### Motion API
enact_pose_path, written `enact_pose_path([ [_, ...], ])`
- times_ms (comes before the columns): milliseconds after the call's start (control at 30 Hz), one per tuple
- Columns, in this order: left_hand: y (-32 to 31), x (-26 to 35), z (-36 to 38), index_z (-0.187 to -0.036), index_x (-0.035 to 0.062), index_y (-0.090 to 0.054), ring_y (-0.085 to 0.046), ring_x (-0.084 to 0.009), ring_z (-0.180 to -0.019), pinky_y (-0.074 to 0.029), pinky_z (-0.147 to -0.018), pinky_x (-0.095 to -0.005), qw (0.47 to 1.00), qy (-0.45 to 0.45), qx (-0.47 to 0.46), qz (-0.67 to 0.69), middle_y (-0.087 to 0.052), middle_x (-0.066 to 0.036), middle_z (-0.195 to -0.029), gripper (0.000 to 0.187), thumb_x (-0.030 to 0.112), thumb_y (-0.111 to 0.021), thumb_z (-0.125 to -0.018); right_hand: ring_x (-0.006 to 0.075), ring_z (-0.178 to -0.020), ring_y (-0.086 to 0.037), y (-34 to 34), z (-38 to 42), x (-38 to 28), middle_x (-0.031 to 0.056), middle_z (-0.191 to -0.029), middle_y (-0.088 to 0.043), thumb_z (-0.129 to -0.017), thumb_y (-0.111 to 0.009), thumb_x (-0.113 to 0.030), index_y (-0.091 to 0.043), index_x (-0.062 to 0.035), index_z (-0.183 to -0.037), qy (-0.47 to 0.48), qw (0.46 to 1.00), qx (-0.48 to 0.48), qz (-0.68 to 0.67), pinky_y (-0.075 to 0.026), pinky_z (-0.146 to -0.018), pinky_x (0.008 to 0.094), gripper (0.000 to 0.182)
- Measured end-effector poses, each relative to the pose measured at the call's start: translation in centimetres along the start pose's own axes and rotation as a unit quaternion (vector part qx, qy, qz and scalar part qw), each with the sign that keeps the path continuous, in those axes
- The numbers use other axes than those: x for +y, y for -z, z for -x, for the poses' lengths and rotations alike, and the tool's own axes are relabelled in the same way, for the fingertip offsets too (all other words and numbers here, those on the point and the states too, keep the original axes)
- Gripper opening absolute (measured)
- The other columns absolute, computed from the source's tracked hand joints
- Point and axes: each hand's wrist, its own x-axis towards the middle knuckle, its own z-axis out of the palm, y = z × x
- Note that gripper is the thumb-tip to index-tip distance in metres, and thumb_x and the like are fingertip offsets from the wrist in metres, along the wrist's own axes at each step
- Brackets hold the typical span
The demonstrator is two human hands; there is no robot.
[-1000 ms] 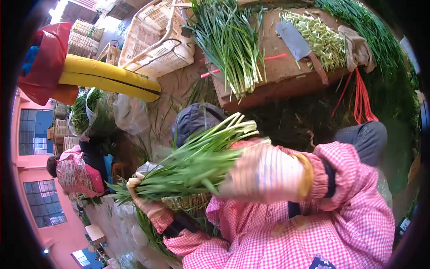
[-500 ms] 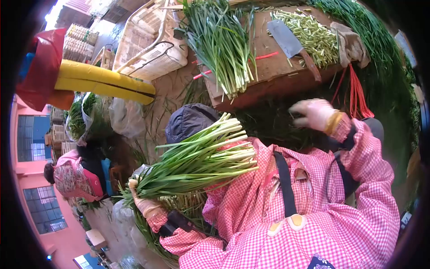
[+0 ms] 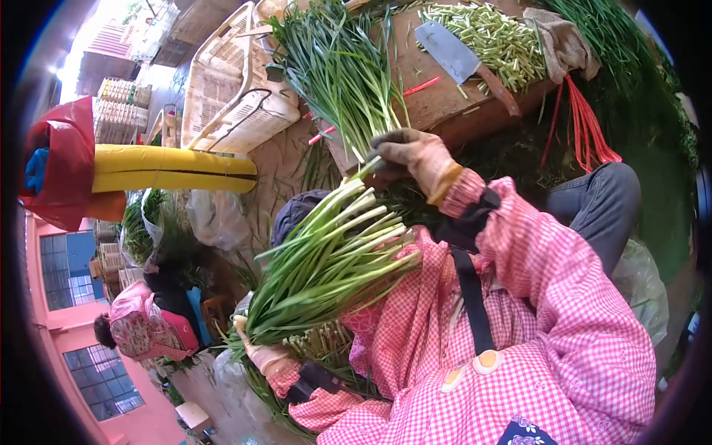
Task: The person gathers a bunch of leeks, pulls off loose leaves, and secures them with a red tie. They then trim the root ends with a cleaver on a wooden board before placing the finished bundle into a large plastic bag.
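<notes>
My left hand (image 3: 261, 351), in a light glove, is closed round the leafy end of a bundle of green stalks (image 3: 319, 274). The bundle lies slanted across my lap, its pale cut ends toward the upper right. My right hand (image 3: 419, 157), gloved with dirty fingertips, pinches the pale end of a stalk at the bundle's top. Just above it, another bunch of stalks (image 3: 337, 81) lies on a wooden board (image 3: 430, 111), over red ties. A cleaver (image 3: 449, 52) rests on the board beside chopped stalk ends (image 3: 489, 37).
Red ties (image 3: 582, 130) hang below a cloth (image 3: 564, 44) at the board's right. A white crate (image 3: 222, 74) stands at the upper left, near a yellow padded pole (image 3: 170, 167). Another person (image 3: 152, 326) bends at the left. More greens (image 3: 608, 52) lie at the upper right.
My right hand has moved left from below the board to the bundle's top, where its fingers have closed on a stalk. My left hand keeps its hold. The view has shifted slightly.
</notes>
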Motion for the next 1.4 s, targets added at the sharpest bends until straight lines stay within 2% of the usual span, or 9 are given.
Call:
enact_pose_path([
  [367,1.1,1.0,-0.9,-0.124,0.0045,-0.049,-0.047,-0.0326,-0.114,-0.033,-0.100,-0.0512,0.985,0.027,0.085,0.150,-0.051,-0.014,-0.125,0.063,0.051,-0.056,-0.082,0.0068,-0.054,-0.053,11.6,3.4,-6.6,0.0031,-0.079,-0.064,-0.084,-0.061,-0.024,-0.063,-0.0070,-0.095,0.132,0.964,0.055,0.226,-0.043,-0.045,0.0194,0.020],
  [500,4.2,2.4,-1.9,-0.122,0.0074,-0.051,-0.048,-0.0304,-0.113,-0.031,-0.102,-0.0485,0.849,0.133,0.102,0.502,-0.053,-0.012,-0.123,0.055,0.046,-0.056,-0.084,0.0077,-0.071,-0.060,10.7,4.9,-13.2,0.0029,-0.088,-0.062,-0.088,-0.057,-0.022,-0.051,-0.0051,-0.118,0.185,0.952,-0.066,-0.234,-0.049,-0.056,0.0240,0.035],
  [600,1.3,1.5,-2.3,-0.121,0.0107,-0.052,-0.046,-0.0253,-0.114,-0.032,-0.102,-0.0457,0.971,-0.014,0.158,0.177,-0.053,-0.007,-0.124,0.048,0.043,-0.056,-0.085,0.0136,-0.080,-0.062,5.2,5.6,-12.3,0.0086,-0.100,-0.063,-0.089,-0.055,-0.020,-0.048,-0.0019,-0.122,0.230,0.931,-0.242,-0.144,-0.049,-0.058,0.0251,0.039],
  [733,3.5,1.7,-2.5,-0.127,0.0123,-0.046,-0.041,-0.0223,-0.120,-0.031,-0.104,-0.0431,0.360,0.153,0.014,0.920,-0.046,-0.004,-0.132,0.043,0.036,-0.049,-0.091,0.0188,-0.089,-0.063,-2.9,8.4,-5.2,0.0131,-0.093,-0.066,-0.083,-0.061,-0.011,-0.062,0.0007,-0.104,0.111,0.960,-0.240,0.093,-0.053,-0.070,0.0283,0.024],
  [800,4.9,2.2,-3.1,-0.128,0.0139,-0.045,-0.040,-0.0220,-0.121,-0.031,-0.104,-0.0429,0.585,0.174,-0.006,0.792,-0.046,-0.004,-0.131,0.041,0.034,-0.044,-0.093,0.0176,-0.087,-0.062,-1.9,5.6,-0.1,0.0098,-0.093,-0.066,-0.080,-0.064,-0.009,-0.064,-0.0030,-0.102,0.220,0.865,-0.338,0.299,-0.052,-0.076,0.0297,0.023],
  [900,8.9,2.7,-5.0,-0.125,0.0118,-0.049,-0.044,-0.0236,-0.118,-0.030,-0.104,-0.0453,0.618,0.185,-0.024,0.764,-0.050,-0.006,-0.127,0.042,0.037,-0.046,-0.091,0.0126,-0.075,-0.059,-0.9,6.0,0.7,0.0038,-0.086,-0.065,-0.083,-0.059,-0.015,-0.065,-0.0100,-0.096,0.348,0.767,-0.326,0.431,-0.048,-0.073,0.0271,0.015],
  [1067,11.0,2.9,-6.7,-0.125,0.0067,-0.048,-0.048,-0.0242,-0.112,-0.031,-0.103,-0.0447,0.671,0.165,0.038,0.722,-0.052,-0.008,-0.125,0.044,0.031,-0.051,-0.088,0.0153,-0.074,-0.066,-2.8,5.8,-7.9,0.0101,-0.096,-0.066,-0.084,-0.062,-0.013,-0.064,-0.0055,-0.102,0.245,0.958,-0.116,0.091,-0.054,-0.064,0.0245,0.020],
  [1167,8.7,2.2,-5.5,-0.128,0.0062,-0.043,-0.048,-0.0237,-0.113,-0.033,-0.103,-0.0419,0.661,0.141,0.019,0.737,-0.048,-0.009,-0.127,0.045,0.029,-0.047,-0.090,0.0166,-0.081,-0.065,-3.3,3.5,-9.2,0.0084,-0.094,-0.067,-0.086,-0.057,-0.007,-0.063,-0.0027,-0.103,0.511,0.846,-0.118,0.095,-0.053,-0.067,0.0241,0.019],
  [1400,7.1,1.0,-4.6,-0.130,0.0053,-0.039,-0.045,-0.0241,-0.116,-0.034,-0.102,-0.0413,0.870,0.051,0.008,0.490,-0.044,-0.011,-0.131,0.047,0.029,-0.048,-0.090,0.0168,-0.084,-0.063,1.5,-5.9,-2.0,0.0095,-0.099,-0.064,-0.079,-0.065,-0.008,-0.064,-0.0101,-0.101,0.394,0.624,0.072,0.672,-0.049,-0.074,0.0281,0.022],
])
